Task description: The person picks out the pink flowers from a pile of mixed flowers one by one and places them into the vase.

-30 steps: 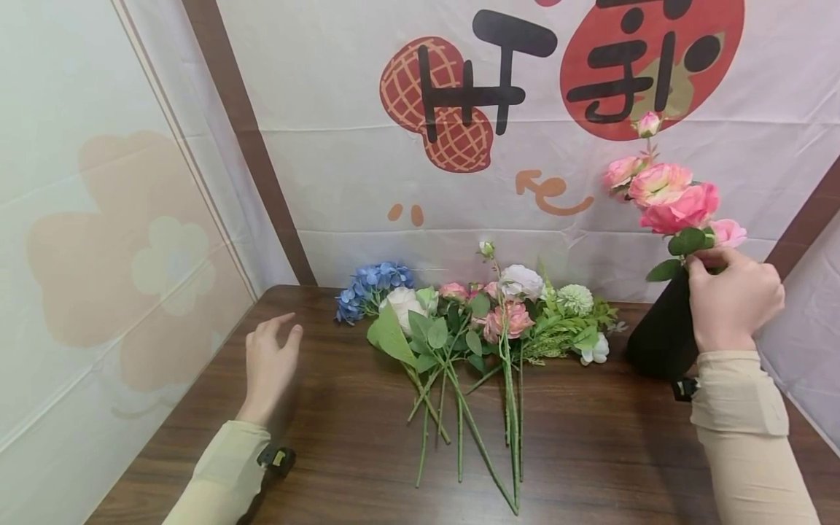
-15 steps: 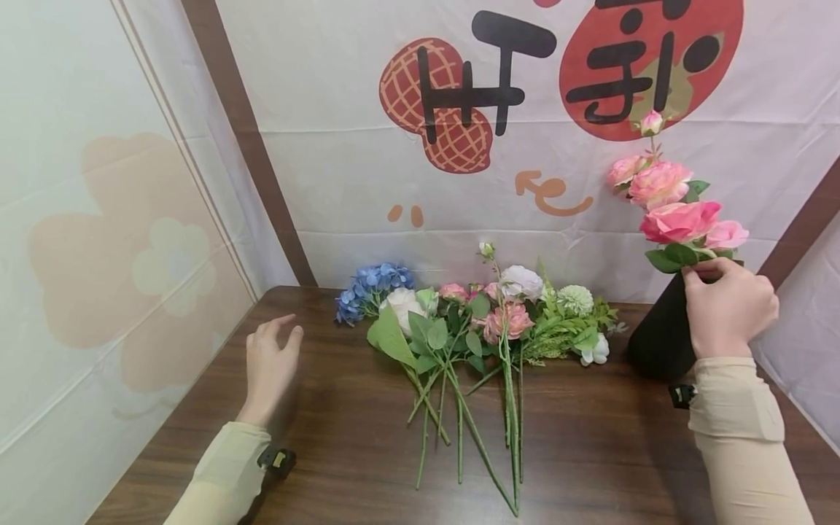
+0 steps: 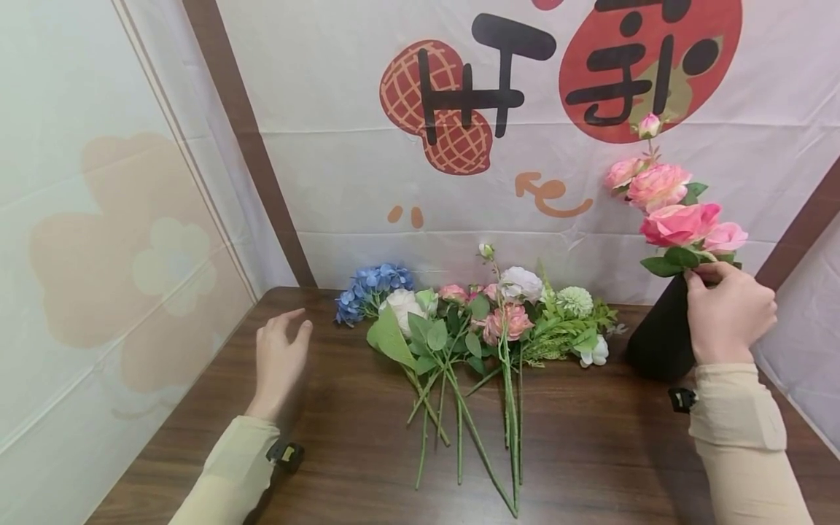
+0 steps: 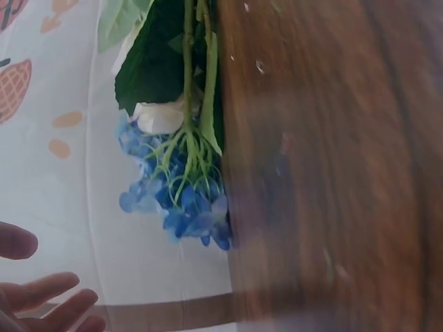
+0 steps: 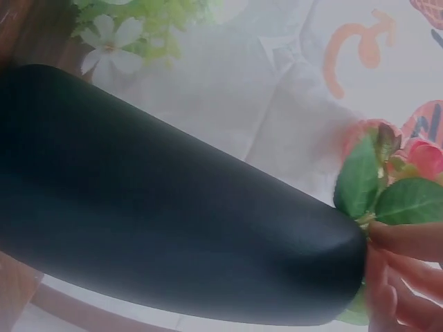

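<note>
At the right of the head view, my right hand (image 3: 731,313) pinches the stem of a pink rose (image 3: 679,224) at the mouth of a black vase (image 3: 659,332). Several pink blooms and a bud rise above the vase. In the right wrist view, thumb and fingers meet at the vase's rim, beside the green leaves (image 5: 405,200); the stem's lower part is hidden. My left hand (image 3: 282,364) is held over the left part of the table, fingers loosely bent and holding nothing. Blue hydrangea (image 4: 197,207) lies nearest to it.
Loose artificial flowers lie across the middle of the brown table (image 3: 367,467), stems toward me. Among them are a white rose (image 3: 402,310), a peach-pink flower (image 3: 508,323) and a pale green pompom flower (image 3: 575,300). A printed white cloth (image 3: 341,182) hangs behind the table.
The right hand has shifted slightly down and left at the vase's mouth, and the lower pink bloom has turned a little. My left hand has moved slightly to the right.
</note>
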A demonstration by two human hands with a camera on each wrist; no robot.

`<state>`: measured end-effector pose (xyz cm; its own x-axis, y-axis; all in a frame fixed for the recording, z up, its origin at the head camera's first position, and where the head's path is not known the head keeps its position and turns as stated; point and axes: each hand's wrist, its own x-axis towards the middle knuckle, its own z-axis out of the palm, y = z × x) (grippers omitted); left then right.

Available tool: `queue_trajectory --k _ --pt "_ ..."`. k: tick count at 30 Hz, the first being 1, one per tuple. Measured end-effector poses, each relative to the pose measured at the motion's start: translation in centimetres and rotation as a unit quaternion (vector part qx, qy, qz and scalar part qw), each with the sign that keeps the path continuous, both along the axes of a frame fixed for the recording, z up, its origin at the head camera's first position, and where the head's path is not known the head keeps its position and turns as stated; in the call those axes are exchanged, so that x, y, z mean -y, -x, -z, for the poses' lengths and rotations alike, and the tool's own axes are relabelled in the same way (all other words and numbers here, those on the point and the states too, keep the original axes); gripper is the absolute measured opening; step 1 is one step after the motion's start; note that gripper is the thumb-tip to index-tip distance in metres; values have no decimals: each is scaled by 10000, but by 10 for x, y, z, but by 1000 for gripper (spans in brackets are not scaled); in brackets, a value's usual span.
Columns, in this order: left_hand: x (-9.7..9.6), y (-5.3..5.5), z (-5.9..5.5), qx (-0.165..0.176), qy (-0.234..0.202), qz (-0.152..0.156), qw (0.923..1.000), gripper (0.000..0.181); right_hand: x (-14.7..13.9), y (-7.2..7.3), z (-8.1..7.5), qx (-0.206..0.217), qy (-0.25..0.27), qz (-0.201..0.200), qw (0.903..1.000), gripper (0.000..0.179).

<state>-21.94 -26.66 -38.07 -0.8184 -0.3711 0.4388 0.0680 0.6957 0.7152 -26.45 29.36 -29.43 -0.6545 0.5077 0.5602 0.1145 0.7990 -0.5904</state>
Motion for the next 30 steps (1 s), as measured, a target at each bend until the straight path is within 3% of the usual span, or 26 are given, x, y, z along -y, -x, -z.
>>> queue_trajectory --k 11,22,30 --pt "-25 15 -11 -252 -135 252 9993 34 9 -16 -13 -45 -53 61 10000 44" --pt "-58 30 -22 -394 -420 424 9974 34 31 -31 -20 -703 87 49 9975 45" --pt "-83 36 -30 -419 -631 589 9954 35 49 -32 -15 -930 77 -180 9955 44"
